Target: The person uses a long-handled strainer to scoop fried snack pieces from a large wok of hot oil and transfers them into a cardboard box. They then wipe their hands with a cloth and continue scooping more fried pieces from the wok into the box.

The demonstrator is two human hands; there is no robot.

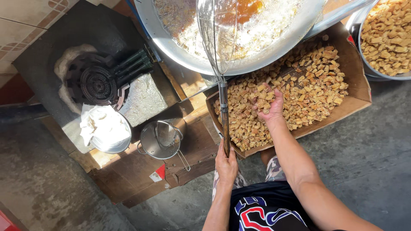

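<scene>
1. At the far left, a gas burner (97,84) is sitting on a dark slab, with a metal bowl holding white cloth (106,128) just beside its near edge. A small pot with a little strainer (162,137) is resting next to it on the wooden platform (128,171).
2. The left hand (226,164) is closing fully around the near end of the wire skimmer's handle (224,115). The handle is running up to the mesh basket (218,34), which is hanging over the near rim of the big metal wok (180,53) of bubbling oil.
3. The skimmer is looking stiff and light, though long. Gripped at the far end of the handle, the basket will probably feel tip-heavy once loaded, and the handle may be greasy.
4. The right hand (269,105) is lying in the cardboard box (357,92), near its left side, fingers curling loosely around a small heap of the golden-brown fried pieces (317,85).
5. The pieces are looking dry, light and crumbly. They are better scooped in a cupped palm than pinched, since they would likely spill or break.
6. At the far right edge, a metal basin (387,34) is holding more of the same pieces.
</scene>
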